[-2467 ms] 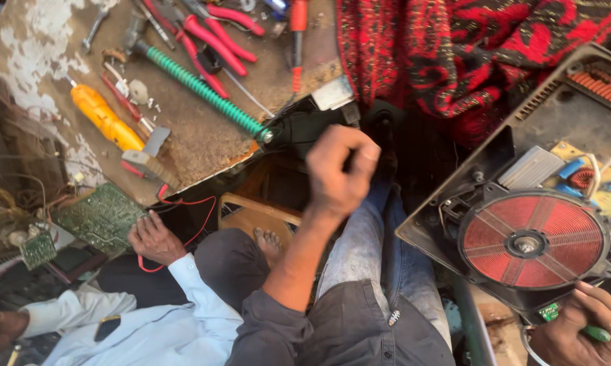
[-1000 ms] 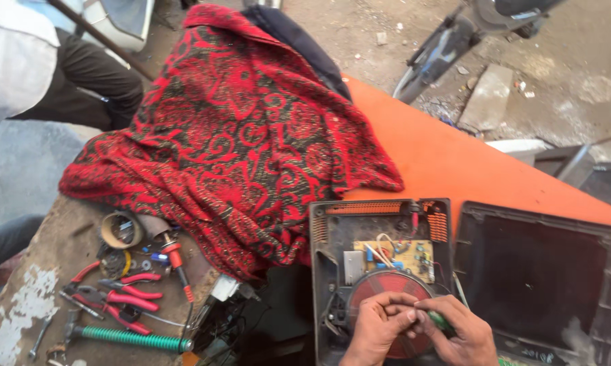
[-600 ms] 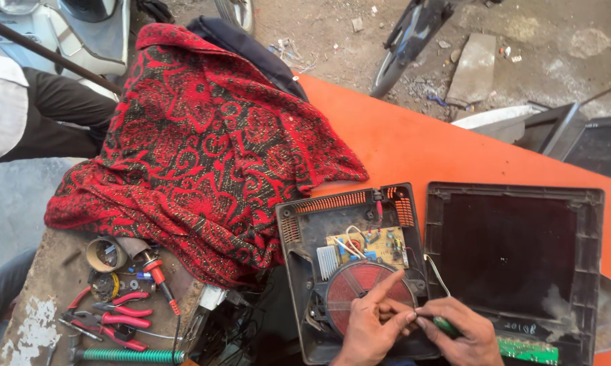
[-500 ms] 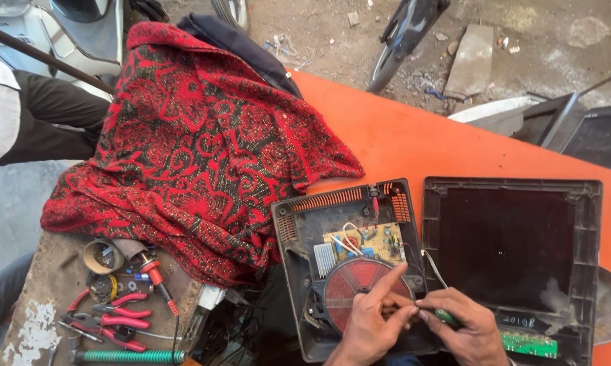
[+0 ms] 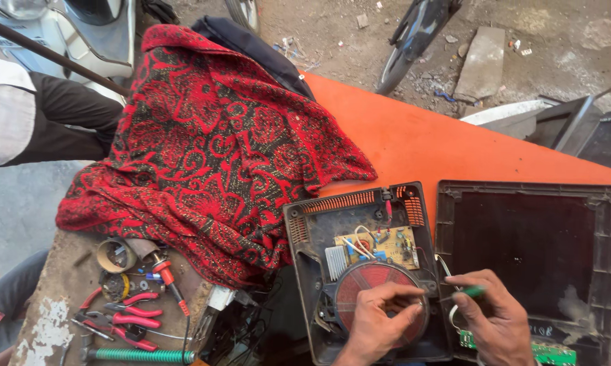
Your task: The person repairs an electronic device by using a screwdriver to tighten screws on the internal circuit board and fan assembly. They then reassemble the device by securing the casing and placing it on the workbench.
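An opened induction cooker base lies on the orange table, showing a red coil disc and a small circuit board. My left hand rests on the coil, fingers pinched together near the coil's right edge. My right hand holds a thin green-handled screwdriver that points left toward my left fingers. The cooker's black glass top lies flipped open to the right, and a green board strip sits at its lower edge.
A red patterned cloth covers the table's left side. Red-handled pliers, a tape roll and a green-handled tool lie on a worn wooden board at lower left. Another person sits at far left. Vehicle wheels stand beyond the table.
My view has swung up from my lap and the tool board to the table. Both hands have come together on the coil, the right one with the screwdriver.
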